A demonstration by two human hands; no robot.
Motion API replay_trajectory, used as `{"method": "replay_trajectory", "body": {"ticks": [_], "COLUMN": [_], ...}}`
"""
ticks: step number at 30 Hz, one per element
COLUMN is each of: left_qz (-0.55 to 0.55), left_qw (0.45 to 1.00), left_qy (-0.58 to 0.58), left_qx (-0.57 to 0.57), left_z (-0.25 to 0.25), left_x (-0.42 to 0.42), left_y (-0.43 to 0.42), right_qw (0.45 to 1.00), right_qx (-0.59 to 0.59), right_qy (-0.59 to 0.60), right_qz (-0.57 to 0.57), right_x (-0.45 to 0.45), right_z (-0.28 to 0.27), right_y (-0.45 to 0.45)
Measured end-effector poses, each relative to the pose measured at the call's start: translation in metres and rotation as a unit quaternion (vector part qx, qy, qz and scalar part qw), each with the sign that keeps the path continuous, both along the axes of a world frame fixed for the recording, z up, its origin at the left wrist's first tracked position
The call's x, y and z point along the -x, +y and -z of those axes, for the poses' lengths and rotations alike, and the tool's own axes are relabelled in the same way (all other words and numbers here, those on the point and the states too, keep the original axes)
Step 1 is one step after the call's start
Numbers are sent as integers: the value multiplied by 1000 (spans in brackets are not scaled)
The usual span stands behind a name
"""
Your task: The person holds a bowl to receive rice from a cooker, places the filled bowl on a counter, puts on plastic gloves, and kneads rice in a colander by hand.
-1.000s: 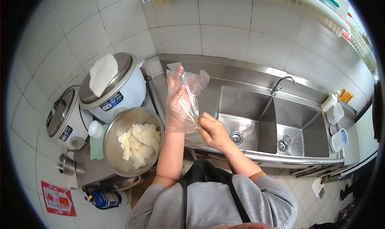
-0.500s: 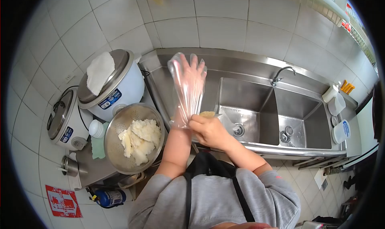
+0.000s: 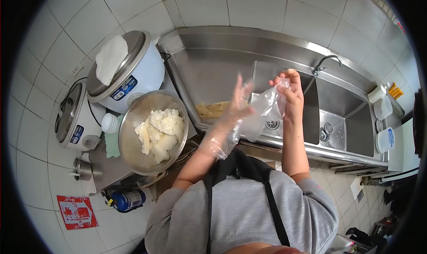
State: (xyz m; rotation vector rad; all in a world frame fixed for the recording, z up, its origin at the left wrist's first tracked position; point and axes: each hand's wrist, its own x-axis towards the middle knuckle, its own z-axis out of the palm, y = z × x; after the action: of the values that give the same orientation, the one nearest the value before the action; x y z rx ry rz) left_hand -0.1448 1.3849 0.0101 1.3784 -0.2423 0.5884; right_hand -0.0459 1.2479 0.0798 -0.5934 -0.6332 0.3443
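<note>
My left hand (image 3: 236,105) is over the sink's left side, inside a clear plastic glove that bunches around the wrist. Motion smears its fingers, so their grip is unclear. To its right, my right hand (image 3: 291,93) is bare and raised in front of the left basin. Its thumb and fingers pinch a crumpled clear plastic glove (image 3: 269,105), which stretches toward the left hand. Behind the left wrist, a yellowish, wrinkled item (image 3: 211,110) lies on the steel drainboard (image 3: 209,71); its kind is not clear.
A steel colander (image 3: 129,142) with clumped white rice (image 3: 162,129) stands at left, beside two rice cookers; the larger cooker (image 3: 133,76) carries a white cloth. Two basins with a faucet (image 3: 324,62) are at right. White tubs (image 3: 384,140) line the right edge. A fire extinguisher (image 3: 126,199) stands below.
My right hand has left the left wrist and moved up and right, now pinching clear plastic. My gloved left hand has come down and to the right. The view has shifted slightly.
</note>
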Motion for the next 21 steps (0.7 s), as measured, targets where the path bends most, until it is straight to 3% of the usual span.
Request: {"method": "replay_trajectory", "body": {"ticks": [2,5,6,8,10,11,12,14,16,18,21], "left_qz": [-45,-29,-62,-133,-161,-172,-181,-177,-173,-163,-127], "left_qw": [981,953,956,955,941,936,931,941,951,945,924], "left_qy": [165,301,285,255,239,232,226,215,207,198,203], "left_qx": [-97,18,39,80,177,200,221,190,149,203,298], "left_z": [-22,-25,-24,-27,-31,-33,-33,-20,-13,-11,-6], "left_x": [13,23,24,27,28,27,26,24,24,23,17], "left_y": [-19,-5,-5,-5,-5,-3,-1,7,16,15,25], "right_qw": [997,986,980,918,745,751,802,764,701,673,708], "right_qx": [63,109,126,183,277,253,236,301,382,389,397], "right_qy": [6,-10,-23,-77,-232,-293,-333,-512,-564,-572,-532], "right_qz": [50,127,153,344,561,534,435,253,211,260,239], "right_x": [-7,-37,-47,-43,-26,-17,-4,32,56,53,35], "right_z": [7,25,32,28,18,16,18,7,7,31,62], "right_y": [0,-11,-14,-12,-17,-19,-18,-14,3,18,25]}}
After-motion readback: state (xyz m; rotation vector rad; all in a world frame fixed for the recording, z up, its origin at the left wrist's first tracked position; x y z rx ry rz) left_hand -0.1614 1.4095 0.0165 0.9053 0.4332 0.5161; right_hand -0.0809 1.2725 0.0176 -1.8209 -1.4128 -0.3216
